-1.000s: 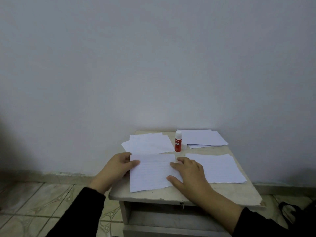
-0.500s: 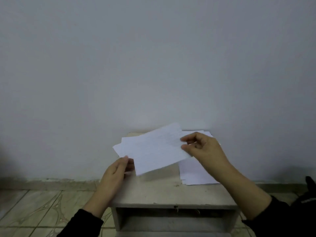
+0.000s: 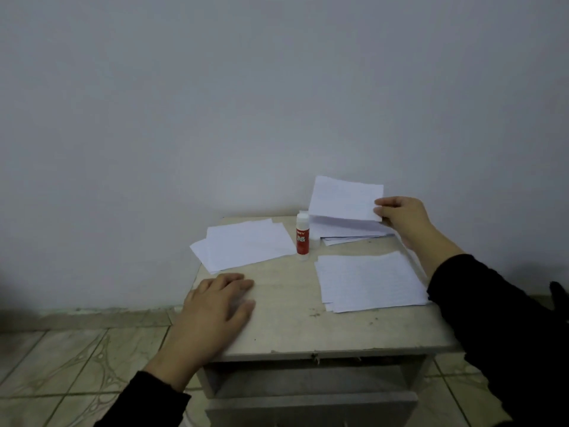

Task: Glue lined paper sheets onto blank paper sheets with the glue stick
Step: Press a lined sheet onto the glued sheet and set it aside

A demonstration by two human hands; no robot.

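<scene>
- Lined paper, a single sheet (image 3: 345, 197), is pinched at its right edge between the thumb and fingers of the right hand (image 3: 400, 215); the sheet is lifted, tilted up toward the wall, over the back-right stack.
- That back-right stack of sheets (image 3: 354, 234) lies on the table at the far right corner, its edges fanned slightly; the held sheet's lower edge is close above it, and I cannot tell whether they touch.
- Right forearm in a black sleeve (image 3: 492, 318) reaches in from the right, crossing the table's right edge.
- Left hand (image 3: 215, 306) lies flat, palm down, fingers straight and close together, on the bare table top at the front-left corner; it holds nothing.
- Glue stick (image 3: 302, 237), red label with a white cap, stands upright near the back middle of the table, between the left pile and the back-right stack, just beside the latter.
- A pile of white sheets (image 3: 246, 243) lies at the back left, a few sheets offset from each other; any ruling on them is too faint to tell.
- A second pile of faintly lined sheets (image 3: 369, 282) lies at the front right, well apart from the left hand.
- The small, worn table (image 3: 308, 334) stands against a plain pale wall (image 3: 246, 103), with an open shelf below its top.
- Tiled floor (image 3: 77, 365) shows at the left.
</scene>
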